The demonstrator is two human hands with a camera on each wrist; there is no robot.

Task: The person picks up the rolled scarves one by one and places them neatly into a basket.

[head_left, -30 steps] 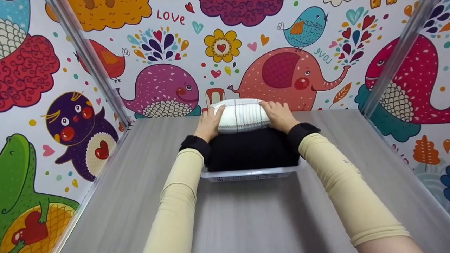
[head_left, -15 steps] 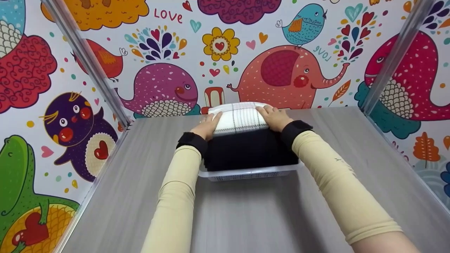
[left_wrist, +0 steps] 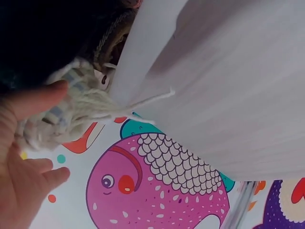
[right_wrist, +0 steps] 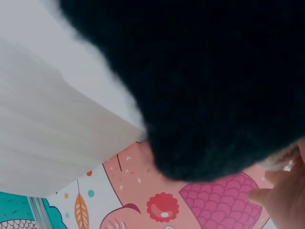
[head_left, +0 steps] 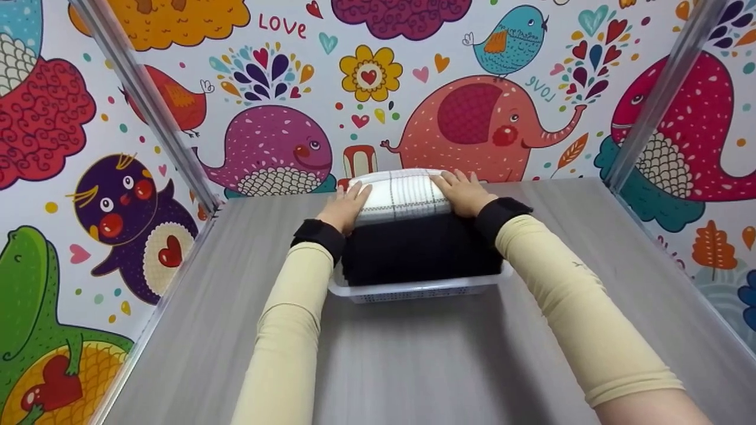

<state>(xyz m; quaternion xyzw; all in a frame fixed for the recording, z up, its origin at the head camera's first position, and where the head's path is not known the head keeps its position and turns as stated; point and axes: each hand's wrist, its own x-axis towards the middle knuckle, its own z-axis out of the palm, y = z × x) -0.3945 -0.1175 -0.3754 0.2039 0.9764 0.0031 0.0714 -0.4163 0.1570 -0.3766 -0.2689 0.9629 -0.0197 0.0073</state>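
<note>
A folded white checked scarf (head_left: 404, 192) lies at the back of a white plastic basket (head_left: 425, 289), behind a folded black cloth (head_left: 419, 251). Loose fringe (left_wrist: 90, 105) hangs from the scarf's end in the left wrist view. My left hand (head_left: 344, 208) rests against the scarf's left end, fingers extended and thumb along its side. On the right end, my right hand (head_left: 465, 193) lies with its fingers spread over the top. The right wrist view is mostly filled by the fuzzy black cloth (right_wrist: 205, 86), with part of the right hand (right_wrist: 286, 193) at the edge.
The basket stands on a grey wood-grain table (head_left: 407, 360) near the back wall. Printed cartoon panels (head_left: 277, 141) enclose the table at the back and sides, with metal posts (head_left: 150, 112) at the corners.
The scarf sits slightly lower and flatter behind the black cloth. My left hand has shifted a little to the left, its fingers looser; the right hand's fingers have spread on the scarf.
</note>
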